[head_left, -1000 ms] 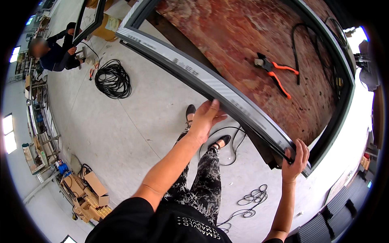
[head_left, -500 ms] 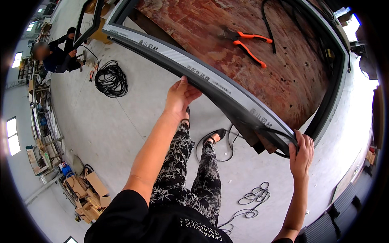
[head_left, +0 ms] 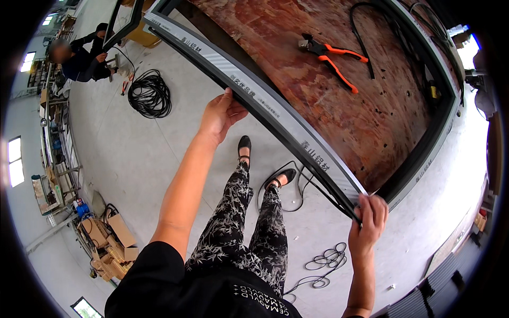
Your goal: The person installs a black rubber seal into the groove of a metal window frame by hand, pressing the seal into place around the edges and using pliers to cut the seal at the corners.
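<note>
A silver metal frame with black inner edges lies over a reddish wooden board. Along its near rail runs a black rubber strip. My left hand has its thumb and fingers closed on that strip, about midway along the rail. At the near right corner, my right hand is curled over the frame's end with the strip's end beneath its fingers; part of that grip is hidden. Pliers with orange and black handles rest on the board, jaws apart, touched by neither hand.
A coiled black cable lies on the grey floor at left; a looser cord lies near my feet. Another person crouches far left by a second frame. Cardboard boxes stand at lower left.
The strip's loose right part, bowed away from the rail before, now lies close along it. My right hand has moved left and down; my left hand has shifted slightly left. The view has shifted.
</note>
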Available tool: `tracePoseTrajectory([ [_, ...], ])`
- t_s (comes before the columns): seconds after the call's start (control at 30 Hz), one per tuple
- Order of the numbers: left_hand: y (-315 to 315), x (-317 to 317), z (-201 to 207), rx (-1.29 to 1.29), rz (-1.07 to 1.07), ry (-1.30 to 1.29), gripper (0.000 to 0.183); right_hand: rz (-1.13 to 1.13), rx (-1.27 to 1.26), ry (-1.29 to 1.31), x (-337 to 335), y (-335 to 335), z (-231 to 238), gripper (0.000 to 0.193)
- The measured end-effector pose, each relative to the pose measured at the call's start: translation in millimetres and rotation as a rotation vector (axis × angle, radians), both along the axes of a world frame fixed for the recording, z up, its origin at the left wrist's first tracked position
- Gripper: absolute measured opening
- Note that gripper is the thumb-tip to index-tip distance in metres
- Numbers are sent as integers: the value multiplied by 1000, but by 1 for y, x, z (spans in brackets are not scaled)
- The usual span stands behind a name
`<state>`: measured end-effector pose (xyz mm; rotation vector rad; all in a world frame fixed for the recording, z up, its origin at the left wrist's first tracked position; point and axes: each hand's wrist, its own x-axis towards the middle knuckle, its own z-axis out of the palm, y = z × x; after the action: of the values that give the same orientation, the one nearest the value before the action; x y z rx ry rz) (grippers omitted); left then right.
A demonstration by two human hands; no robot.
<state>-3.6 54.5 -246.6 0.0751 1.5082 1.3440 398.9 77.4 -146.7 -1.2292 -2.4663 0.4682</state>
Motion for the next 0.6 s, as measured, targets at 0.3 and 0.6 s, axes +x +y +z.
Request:
tracePoseTrajectory([
  [0.3,-17,25,0,58,26,-119,41,-240,-578,108,61,-46,1,21],
  [0.6,-19,46,10,-3,-1,-52,48,-181,-26,-80,48,-57,-9,18],
])
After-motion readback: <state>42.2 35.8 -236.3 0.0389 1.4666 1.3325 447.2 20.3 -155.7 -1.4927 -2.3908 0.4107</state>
